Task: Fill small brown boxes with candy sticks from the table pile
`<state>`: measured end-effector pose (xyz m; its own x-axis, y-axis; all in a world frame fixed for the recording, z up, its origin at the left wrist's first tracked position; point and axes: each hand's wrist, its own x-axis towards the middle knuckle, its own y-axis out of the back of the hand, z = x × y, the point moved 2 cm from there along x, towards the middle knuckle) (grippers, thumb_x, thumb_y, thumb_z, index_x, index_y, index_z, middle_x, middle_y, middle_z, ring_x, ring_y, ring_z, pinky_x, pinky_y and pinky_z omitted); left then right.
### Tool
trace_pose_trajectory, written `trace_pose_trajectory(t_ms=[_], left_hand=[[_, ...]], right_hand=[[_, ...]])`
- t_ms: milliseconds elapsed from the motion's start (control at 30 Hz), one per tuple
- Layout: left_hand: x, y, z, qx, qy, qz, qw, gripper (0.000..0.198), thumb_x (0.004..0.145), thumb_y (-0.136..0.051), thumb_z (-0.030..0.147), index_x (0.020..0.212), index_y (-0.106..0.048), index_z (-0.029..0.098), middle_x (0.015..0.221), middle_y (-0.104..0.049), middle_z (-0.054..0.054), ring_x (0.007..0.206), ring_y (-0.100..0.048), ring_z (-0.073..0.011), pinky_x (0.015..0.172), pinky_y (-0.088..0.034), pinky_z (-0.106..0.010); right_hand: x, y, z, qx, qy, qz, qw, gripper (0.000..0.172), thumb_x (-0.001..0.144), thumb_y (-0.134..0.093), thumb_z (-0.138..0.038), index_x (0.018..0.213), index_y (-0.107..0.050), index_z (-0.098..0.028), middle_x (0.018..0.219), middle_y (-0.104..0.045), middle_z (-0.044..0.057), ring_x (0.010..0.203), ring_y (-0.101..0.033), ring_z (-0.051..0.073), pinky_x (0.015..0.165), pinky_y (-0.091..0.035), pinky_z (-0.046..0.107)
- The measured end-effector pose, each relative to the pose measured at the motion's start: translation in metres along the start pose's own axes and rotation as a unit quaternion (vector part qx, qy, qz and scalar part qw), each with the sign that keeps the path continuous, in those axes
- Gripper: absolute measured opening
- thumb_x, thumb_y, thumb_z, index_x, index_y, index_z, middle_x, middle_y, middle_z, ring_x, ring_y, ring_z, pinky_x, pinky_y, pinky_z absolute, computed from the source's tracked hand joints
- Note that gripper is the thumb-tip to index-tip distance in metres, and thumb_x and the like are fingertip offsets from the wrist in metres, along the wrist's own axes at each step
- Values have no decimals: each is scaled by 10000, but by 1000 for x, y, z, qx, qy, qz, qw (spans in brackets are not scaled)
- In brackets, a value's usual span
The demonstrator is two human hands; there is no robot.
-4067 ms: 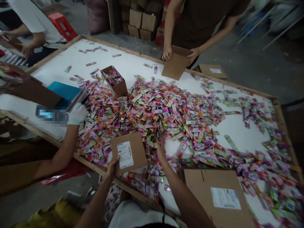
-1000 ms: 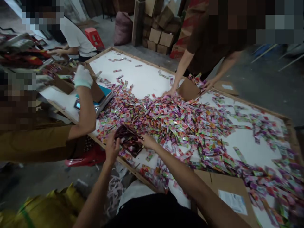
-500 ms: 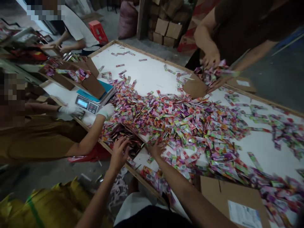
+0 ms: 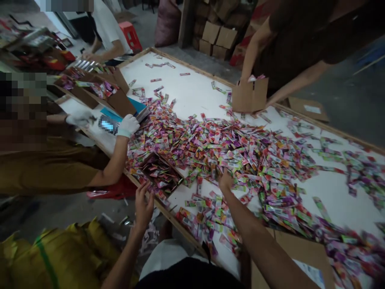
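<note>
Small colourful sachets (image 4: 210, 140) lie in a long heap across the white table (image 4: 192, 98). A cardboard box (image 4: 177, 181), partly filled with sachets, sits at the table's near left edge. Just in front of this box is my left hand (image 4: 144, 204), its fingers apart and nothing in it. My right hand (image 4: 226, 180) reaches into the near side of the heap; its fingers are mostly hidden among the sachets, so I cannot make out whether it grips any.
At the left, a person's gloved hand (image 4: 128, 125) is by a digital scale (image 4: 107, 125) with filled boxes (image 4: 120, 102) beside it. Across the table another person holds a carton (image 4: 249, 96). A flattened carton (image 4: 296, 251) lies near right; yellow sacks (image 4: 66, 257) stand on the floor.
My right hand has moved right, away from the box into the heap. My left hand has drawn back from the box toward me. The person opposite has turned their carton upright.
</note>
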<state>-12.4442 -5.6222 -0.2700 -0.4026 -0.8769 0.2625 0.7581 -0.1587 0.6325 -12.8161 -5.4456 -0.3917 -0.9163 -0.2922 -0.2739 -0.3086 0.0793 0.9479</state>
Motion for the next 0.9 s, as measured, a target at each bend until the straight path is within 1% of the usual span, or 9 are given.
trace_pose_trajectory(t_ms=[67, 200, 300, 367, 500, 567, 700, 800, 900], left_hand=[[-5, 1, -6, -1, 16, 1, 1000, 306, 944, -557, 381, 1185, -643, 213, 1227, -601, -126, 1189, -570, -277, 1059, -463, -499], [-15, 4, -17, -8, 44, -2, 999, 313, 938, -550, 393, 1178, -643, 213, 1212, -592, -127, 1163, -574, -276, 1020, -490, -484], [-19, 6, -22, -8, 46, -10, 999, 339, 940, -549, 404, 1198, -637, 203, 1215, -585, -131, 1152, -570, -278, 1021, -484, -493], [-22, 6, -25, -8, 49, -23, 999, 354, 942, -550, 414, 1208, -633, 196, 1223, -581, -133, 1173, -560, -281, 1029, -480, -495], [-32, 3, -32, -5, 63, -45, 997, 363, 937, -552, 428, 1199, -627, 188, 1220, -585, -135, 1179, -554, -280, 1039, -475, -503], [-38, 1, -32, -8, 64, -59, 996, 361, 936, -551, 420, 1208, -622, 193, 1230, -585, -137, 1182, -555, -279, 1031, -480, -499], [-44, -1, -25, -28, 66, -71, 995, 326, 940, -536, 393, 1200, -621, 215, 1229, -601, -131, 1175, -575, -268, 960, -524, -451], [-45, 0, -21, -39, 71, -60, 995, 310, 935, -532, 392, 1168, -632, 214, 1193, -627, -131, 1148, -592, -272, 936, -529, -447], [-41, 2, -20, -52, 77, -53, 994, 312, 922, -538, 395, 1146, -642, 205, 1149, -641, -130, 1110, -607, -274, 963, -516, -471]], right_hand=[[-13, -3, 18, -13, 15, -6, 1000, 424, 922, -494, -222, 1334, -568, -151, 987, -666, 139, 940, -640, 268, 830, -467, 372], [-53, -13, 60, -59, 63, 6, 996, 398, 908, -456, -176, 1247, -655, -108, 1216, -592, 243, 1179, -545, 370, 980, -406, 488], [-97, -24, 93, -63, 147, -63, 985, 458, 836, -523, -109, 1269, -663, -160, 1252, -620, 167, 1177, -562, 293, 1020, -409, 379], [-130, -31, 112, -61, 168, -71, 981, 538, 827, -567, -154, 1364, -599, -170, 1345, -583, 151, 1264, -514, 288, 1074, -384, 366], [-179, -46, 117, -89, 218, -41, 971, 843, 801, -674, -404, 1540, -375, -131, 1598, -293, 218, 1481, -228, 407, 1185, -211, 568], [-179, -51, 105, -107, 245, -59, 962, 869, 772, -711, -408, 1543, -381, -180, 1616, -268, 206, 1483, -215, 430, 1181, -184, 605], [-136, -35, 76, -30, 179, -81, 980, 612, 887, -528, -244, 1494, -456, -203, 1448, -502, 183, 1242, -551, 298, 1035, -432, 417], [-103, 3, 59, 108, 143, -73, 981, 605, 876, -494, -237, 1477, -452, -185, 1339, -602, 141, 1165, -607, 256, 952, -491, 360], [-95, 58, 32, 202, 194, -49, 959, 636, 876, -522, -350, 1483, -436, -182, 1395, -589, 129, 1216, -590, 286, 993, -486, 401]])
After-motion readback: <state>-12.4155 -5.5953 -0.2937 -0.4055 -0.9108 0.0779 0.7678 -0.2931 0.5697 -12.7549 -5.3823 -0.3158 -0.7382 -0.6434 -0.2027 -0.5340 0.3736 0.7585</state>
